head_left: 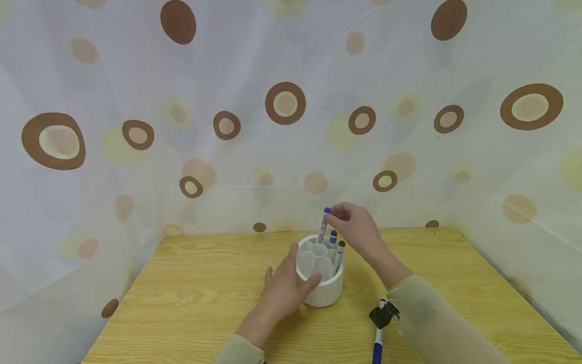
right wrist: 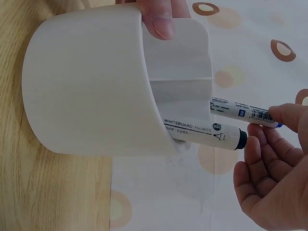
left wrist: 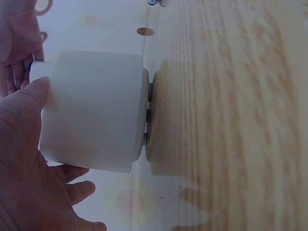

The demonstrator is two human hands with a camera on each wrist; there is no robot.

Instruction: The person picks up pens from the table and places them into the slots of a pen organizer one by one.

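Note:
A round white pen organizer [head_left: 325, 294] with several compartments stands on the wooden table. My left hand [head_left: 284, 288] grips it from the left, thumb over the near rim and fingers along the far left side. My right hand [head_left: 359, 230] pinches the blue-ended top of a whiteboard marker [right wrist: 245, 111], whose lower part is down inside a rear compartment, hidden by the wall. In the right-hand compartments stand a black-ended whiteboard marker [right wrist: 207, 132] and another blue-ended marker [head_left: 333, 239], both leaning.
A blue-capped marker [head_left: 378, 344] lies on the table [head_left: 204, 303] near the front, partly behind the black wrist camera [head_left: 383, 314] on my right wrist. A patterned white curtain [head_left: 245, 167] hangs behind the table and along its sides.

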